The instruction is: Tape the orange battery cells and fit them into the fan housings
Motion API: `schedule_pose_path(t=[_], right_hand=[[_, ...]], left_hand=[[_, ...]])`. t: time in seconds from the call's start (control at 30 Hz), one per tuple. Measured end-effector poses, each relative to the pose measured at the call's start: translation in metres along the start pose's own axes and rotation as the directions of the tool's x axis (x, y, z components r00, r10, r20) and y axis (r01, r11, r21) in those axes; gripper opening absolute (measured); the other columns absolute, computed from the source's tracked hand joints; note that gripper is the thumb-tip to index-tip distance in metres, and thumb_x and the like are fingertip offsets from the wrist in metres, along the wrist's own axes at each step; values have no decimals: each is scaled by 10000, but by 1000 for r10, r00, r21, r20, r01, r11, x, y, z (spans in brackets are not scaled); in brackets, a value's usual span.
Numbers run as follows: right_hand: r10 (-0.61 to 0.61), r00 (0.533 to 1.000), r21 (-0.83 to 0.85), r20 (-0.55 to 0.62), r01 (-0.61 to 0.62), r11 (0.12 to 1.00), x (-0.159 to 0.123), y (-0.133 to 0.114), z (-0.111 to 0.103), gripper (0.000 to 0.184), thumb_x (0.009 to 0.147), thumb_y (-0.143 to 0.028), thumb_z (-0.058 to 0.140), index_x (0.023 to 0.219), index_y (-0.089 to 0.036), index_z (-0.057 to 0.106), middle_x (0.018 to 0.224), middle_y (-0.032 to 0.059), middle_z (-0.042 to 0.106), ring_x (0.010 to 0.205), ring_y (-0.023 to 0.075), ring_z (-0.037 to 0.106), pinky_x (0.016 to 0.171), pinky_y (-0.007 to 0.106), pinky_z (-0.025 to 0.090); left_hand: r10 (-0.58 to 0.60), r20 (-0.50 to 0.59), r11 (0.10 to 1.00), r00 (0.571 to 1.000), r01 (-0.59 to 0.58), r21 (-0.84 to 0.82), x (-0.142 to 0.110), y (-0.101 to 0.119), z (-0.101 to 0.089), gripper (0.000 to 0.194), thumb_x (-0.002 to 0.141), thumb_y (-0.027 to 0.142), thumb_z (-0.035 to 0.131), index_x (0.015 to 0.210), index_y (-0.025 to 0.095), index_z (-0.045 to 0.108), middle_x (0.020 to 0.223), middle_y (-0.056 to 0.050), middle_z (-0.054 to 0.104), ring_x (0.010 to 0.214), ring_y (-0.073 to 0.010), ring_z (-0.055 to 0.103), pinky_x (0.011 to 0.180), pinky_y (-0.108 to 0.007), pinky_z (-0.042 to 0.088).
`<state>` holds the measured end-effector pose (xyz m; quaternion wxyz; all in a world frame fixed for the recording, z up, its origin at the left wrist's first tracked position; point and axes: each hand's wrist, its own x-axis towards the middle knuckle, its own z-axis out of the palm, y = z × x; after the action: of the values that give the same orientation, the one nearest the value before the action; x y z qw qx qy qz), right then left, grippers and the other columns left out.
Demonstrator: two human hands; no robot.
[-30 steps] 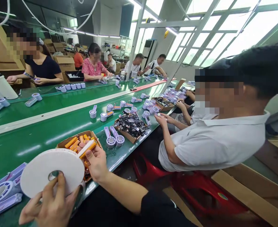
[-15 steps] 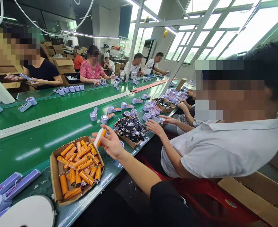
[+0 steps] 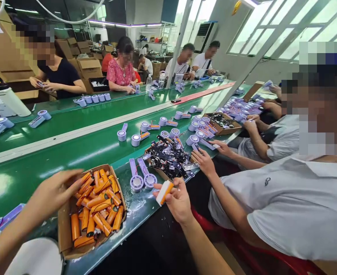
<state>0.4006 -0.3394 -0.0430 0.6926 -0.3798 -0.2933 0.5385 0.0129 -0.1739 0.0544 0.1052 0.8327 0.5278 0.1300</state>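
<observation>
Green worktop (image 3: 88, 147); right fingers (image 3: 182, 185) hold orange battery (image 3: 167, 193); shirt logo (image 3: 267, 181) unreadable.

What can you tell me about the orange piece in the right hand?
The orange piece is short, with a flat white strip along its camera-facing side. It is tilted, gripped by the right hand near the edge of the green table. The grip hides part of it; its material is unclear.

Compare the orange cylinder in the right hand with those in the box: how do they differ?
The held cylinder carries a white strip along its side; the boxed cylinders show no such strip that I can see. The held cylinder is alone in the right hand; the boxed cylinders lie heaped in the cardboard box. Both are orange.
</observation>
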Motion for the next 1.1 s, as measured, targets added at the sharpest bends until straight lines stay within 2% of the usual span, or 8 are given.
schedule_pose_path(t=[0.1, 0.2, 0.37, 0.53, 0.67, 0.87, 1.0, 1.1], right_hand=[[27, 1000, -28, -8, -28, 999, -6, 3, 3, 868, 722, -610, 1027, 1019, -339, 258, 977, 60, 889, 821, 331, 888, 705, 402, 715], [64, 998, -33, -26, -65, 997, -15, 14, 8, 895, 689, -653, 1024, 992, -339, 243, 972, 70, 881, 804, 346, 884, 653, 399, 695], [177, 984, 13, 14, -177, 984, -34, 52, 9, 918, 647, -679, 1033, 999, -339, 256, 987, 67, 868, 809, 344, 881, 660, 417, 673], [314, 931, 13, 185, -321, 947, -38, 74, 7, 877, 623, -597, 1066, 1109, -333, 386, 934, 43, 861, 802, 316, 882, 642, 340, 634], [321, 896, -65, 306, -317, 946, -19, 61, 18, 760, 677, -570, 1047, 1115, -296, 489, 1048, 104, 870, 945, 316, 887, 784, 383, 667], [92, 898, -179, 430, -15, 984, 38, 20, 65, 595, 784, -553, 976, 1187, -274, 639, 1003, 52, 847, 924, 244, 851, 863, 414, 676], [-115, 876, -428, 468, 339, 838, 94, -11, 117, 429, 820, -445, 933, 1162, -262, 749, 1104, 34, 829, 976, 196, 790, 1002, 404, 632], [-79, 873, -545, 482, 369, 753, 148, -9, 150, 408, 897, -355, 826, 1270, -234, 713, 1017, 7, 819, 893, 177, 772, 960, 381, 628]], left_hand=[[68, 169, 996, 983, -77, 50, 131, 49, 30, 717, 1013, 639, 427, 1592, 251, 594, 1435, -117, 761, 1295, -337, 714, 1134, -464, 564], [14, 193, 977, 981, -54, 204, 235, 98, 72, 874, 1001, 608, 526, 1758, 215, 338, 1675, -227, 550, 1470, -424, 578, 1152, -540, 532], [-98, 186, 972, 978, 54, 227, 306, 116, 115, 793, 1035, 673, 400, 1640, 174, 517, 1570, -321, 600, 1356, -482, 649, 1028, -574, 575], [-73, 244, 973, 967, 16, 229, 302, 67, 90, 641, 919, 615, 545, 1294, 132, 737, 1301, -269, 771, 1181, -417, 749, 980, -473, 597], [65, 316, 970, 947, -133, 202, 244, 6, 47, 369, 650, 484, 628, 875, 242, 791, 1191, -170, 820, 1093, -348, 763, 1010, -422, 589], [141, 315, 970, 939, -194, 145, 157, -52, 18, 223, 542, 505, 555, 570, 314, 667, 1035, -110, 859, 972, -342, 780, 979, -501, 608], [128, 393, 982, 911, -171, 78, 161, -55, 11, 398, 646, 638, 567, 668, 273, 724, 1248, -107, 850, 1107, -314, 768, 1037, -448, 587], [95, 459, 991, 883, -127, 38, 177, -63, 15, 465, 711, 679, 655, 818, 242, 773, 1338, -86, 824, 1195, -264, 732, 1049, -327, 553]])
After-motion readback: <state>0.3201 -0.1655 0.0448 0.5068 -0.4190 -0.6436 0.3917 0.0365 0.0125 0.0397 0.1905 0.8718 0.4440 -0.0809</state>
